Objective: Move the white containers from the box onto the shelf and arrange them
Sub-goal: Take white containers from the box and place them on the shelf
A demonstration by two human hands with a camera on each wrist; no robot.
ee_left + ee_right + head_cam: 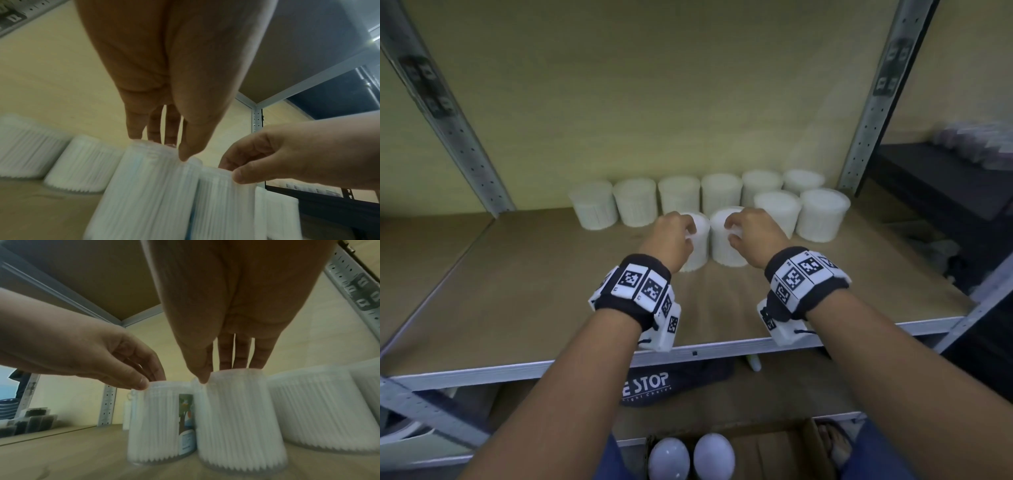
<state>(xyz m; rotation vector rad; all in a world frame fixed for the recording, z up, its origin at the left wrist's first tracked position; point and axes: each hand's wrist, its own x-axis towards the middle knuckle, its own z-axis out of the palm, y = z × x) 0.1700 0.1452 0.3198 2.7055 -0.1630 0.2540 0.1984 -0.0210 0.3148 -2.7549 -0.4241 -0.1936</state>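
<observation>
Two white containers stand side by side on the wooden shelf [524, 294], in front of a back row of several more. My left hand [688, 233] grips the top rim of the left container [697, 253], thumb in front and fingers behind. My right hand [732, 229] grips the right container [724, 248] the same way. In the right wrist view both tubs rest on the board and touch; the right one [236, 415] is under my right hand [221, 372], and the left one [156, 421] carries a coloured label. The left wrist view is blurred, with my left hand [170, 149] on its container [148, 186].
Two more containers [822, 214] stand front right, next to the held pair. Metal uprights [866, 113] frame the shelf. Below its front edge, a cardboard box [774, 452] holds two white containers [668, 459]. A dark shelf unit [941, 192] stands to the right.
</observation>
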